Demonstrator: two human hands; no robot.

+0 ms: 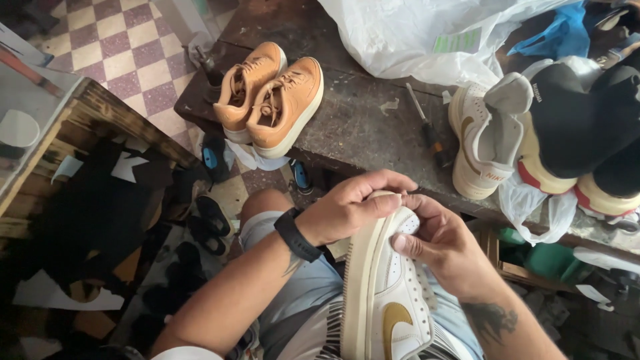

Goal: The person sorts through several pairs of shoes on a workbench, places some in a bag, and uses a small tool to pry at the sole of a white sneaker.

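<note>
At six o'clock, my left hand [347, 210] and right hand [440, 243] pinch closed on white sneaker [390, 293] toe (screwdriver [427, 130] at twelve); best keep thumbs firm along the sole edge.

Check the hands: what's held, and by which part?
Both hands hold one white sneaker at its toe end. The left hand wraps over the toe's sole edge; the right hand grips the toe upper, thumb pressed on it.

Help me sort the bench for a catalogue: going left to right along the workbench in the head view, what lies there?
Pair of tan sneakers → screwdriver → white sneaker with gold mark → black-and-cream shoes.
</note>
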